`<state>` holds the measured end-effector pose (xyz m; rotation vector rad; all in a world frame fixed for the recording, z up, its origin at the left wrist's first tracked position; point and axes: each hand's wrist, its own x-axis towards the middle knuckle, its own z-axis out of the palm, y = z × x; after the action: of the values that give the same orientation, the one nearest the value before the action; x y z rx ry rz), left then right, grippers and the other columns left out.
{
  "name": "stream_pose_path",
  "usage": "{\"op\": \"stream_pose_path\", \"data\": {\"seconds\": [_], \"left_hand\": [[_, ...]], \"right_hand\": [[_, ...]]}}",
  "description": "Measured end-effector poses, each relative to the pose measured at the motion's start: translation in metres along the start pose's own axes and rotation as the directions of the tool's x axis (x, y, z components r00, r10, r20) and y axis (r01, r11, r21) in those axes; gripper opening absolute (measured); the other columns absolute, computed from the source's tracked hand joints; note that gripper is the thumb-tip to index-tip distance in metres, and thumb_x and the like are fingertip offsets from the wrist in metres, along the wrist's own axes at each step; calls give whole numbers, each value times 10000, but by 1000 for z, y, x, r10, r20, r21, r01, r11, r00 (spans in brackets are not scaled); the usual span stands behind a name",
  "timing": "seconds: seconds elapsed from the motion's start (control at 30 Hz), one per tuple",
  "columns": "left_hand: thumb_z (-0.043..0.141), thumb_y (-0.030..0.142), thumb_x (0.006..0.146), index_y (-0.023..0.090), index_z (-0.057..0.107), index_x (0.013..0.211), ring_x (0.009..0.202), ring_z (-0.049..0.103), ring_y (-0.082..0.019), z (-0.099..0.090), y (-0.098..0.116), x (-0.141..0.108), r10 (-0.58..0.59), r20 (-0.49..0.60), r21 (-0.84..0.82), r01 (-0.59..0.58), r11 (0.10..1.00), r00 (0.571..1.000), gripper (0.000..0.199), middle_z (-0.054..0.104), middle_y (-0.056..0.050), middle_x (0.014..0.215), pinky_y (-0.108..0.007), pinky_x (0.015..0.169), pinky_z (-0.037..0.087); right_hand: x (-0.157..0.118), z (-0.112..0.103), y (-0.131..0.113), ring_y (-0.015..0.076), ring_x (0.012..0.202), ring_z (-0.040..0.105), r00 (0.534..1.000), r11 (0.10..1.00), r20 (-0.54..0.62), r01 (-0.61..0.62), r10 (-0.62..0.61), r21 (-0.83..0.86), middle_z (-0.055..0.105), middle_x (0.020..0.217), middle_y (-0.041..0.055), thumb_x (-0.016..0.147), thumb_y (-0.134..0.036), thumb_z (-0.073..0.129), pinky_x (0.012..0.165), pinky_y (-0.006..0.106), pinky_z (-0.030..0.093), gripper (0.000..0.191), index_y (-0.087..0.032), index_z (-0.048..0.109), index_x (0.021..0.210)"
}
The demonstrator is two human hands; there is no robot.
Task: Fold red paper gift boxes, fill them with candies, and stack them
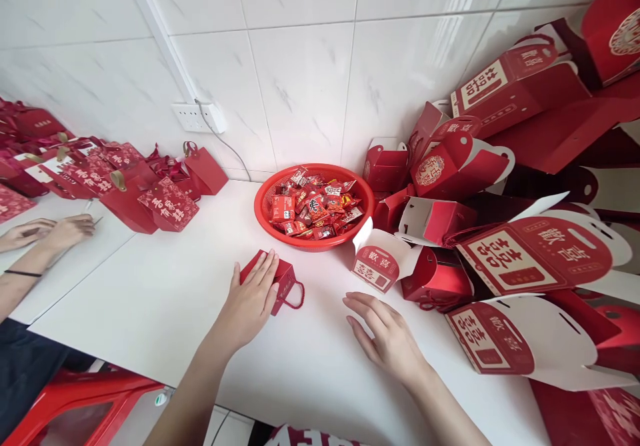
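My left hand [253,299] lies with outstretched fingers on a small red gift box [285,278] that rests on the white table. The box's braided red cord handle [300,297] sticks out to the right, and part of the box is hidden under the palm. To the right, my right hand [385,336] hovers above the table, its fingers apart and slightly bent, holding nothing. Beyond both hands sits a red plastic basket [260,216] with small red candy packets [315,206] inside. An open-topped red and white box [373,266] stands closest to the right hand.
Many open red gift boxes [515,259] are piled along the right side. Red gift boxes with ribbons [170,203] crowd the back left. Another person's hands [65,236] rest at the left table edge. A socket strip [199,118] and cable are on the tiled wall.
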<state>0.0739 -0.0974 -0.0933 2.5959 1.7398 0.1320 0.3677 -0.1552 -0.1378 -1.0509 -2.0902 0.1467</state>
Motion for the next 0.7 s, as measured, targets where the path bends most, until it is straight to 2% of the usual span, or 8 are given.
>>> {"op": "stream_pose_path", "data": {"seconds": [0.13, 0.27, 0.33, 0.4, 0.47, 0.53, 0.6, 0.7], "left_hand": [[195, 268, 1013, 287, 194, 1555, 1482, 234, -239, -3, -20, 5, -72, -1, -25, 72, 997, 997, 543, 264, -5, 1592, -660, 1167, 119], [236, 148, 955, 302, 287, 1528, 1485, 222, -251, 0, -59, 15, -134, -70, -60, 129, 990, 989, 595, 316, 11, 1576, -648, 1158, 170], [263, 70, 888, 291, 394, 1480, 1460, 291, -251, -1, -76, 21, -165, -160, -56, 158, 986, 973, 646, 400, 7, 1536, -621, 1168, 179], [292, 57, 854, 270, 524, 1387, 1400, 401, -247, -6, -86, 26, -222, -315, -70, 210, 975, 923, 619, 478, -8, 1484, -550, 1173, 237], [323, 123, 892, 249, 575, 1331, 1332, 482, -240, -13, -86, 32, -299, -460, -130, 270, 954, 836, 522, 508, -28, 1457, -456, 1133, 344], [364, 251, 943, 231, 525, 1375, 1303, 505, -240, -18, -80, 38, -349, -517, -185, 295, 937, 782, 462, 500, -49, 1462, -398, 1075, 415], [413, 401, 951, 205, 467, 1421, 1309, 492, -274, -19, -73, 43, -361, -512, -164, 324, 932, 779, 512, 478, -80, 1478, -421, 1080, 403], [427, 505, 928, 153, 514, 1382, 1308, 473, -343, -10, -70, 50, -391, -443, -59, 409, 911, 806, 581, 468, -139, 1477, -495, 1080, 374]], "right_hand": [[0, 0, 1, 219, 1025, 661, 1000, 1000, -3, -1, 1, -2, 645, 1193, 122, 966, -139, 518, 827, 378, 574, 355, -188, 504, 1318], [-1, 0, 1, 219, 1022, 663, 1000, 1000, -2, -5, 5, 0, 649, 1190, 119, 965, -134, 515, 826, 376, 575, 351, -192, 510, 1311], [-1, 1, 1, 222, 1024, 664, 1000, 1000, 2, -5, 5, -2, 649, 1193, 120, 965, -133, 510, 827, 379, 577, 354, -192, 509, 1313], [-1, 2, 1, 225, 1027, 665, 1000, 1000, 8, -7, 7, -3, 650, 1192, 122, 966, -133, 505, 829, 382, 578, 355, -190, 507, 1316], [-1, 2, 2, 227, 1029, 665, 1000, 1000, 13, -9, 9, 1, 651, 1190, 124, 967, -135, 502, 828, 382, 580, 353, -189, 508, 1315], [-1, 3, 2, 226, 1024, 667, 1000, 1000, 16, -12, 12, 3, 651, 1189, 126, 968, -138, 499, 825, 380, 581, 350, -189, 509, 1314], [0, 4, 3, 225, 1017, 669, 1000, 1000, 20, -14, 14, 3, 652, 1189, 127, 970, -139, 496, 823, 379, 582, 347, -188, 509, 1313], [1, 4, 3, 222, 1013, 672, 1000, 1000, 23, -16, 16, -1, 654, 1184, 126, 971, -137, 491, 824, 377, 583, 343, -185, 511, 1310]]}}
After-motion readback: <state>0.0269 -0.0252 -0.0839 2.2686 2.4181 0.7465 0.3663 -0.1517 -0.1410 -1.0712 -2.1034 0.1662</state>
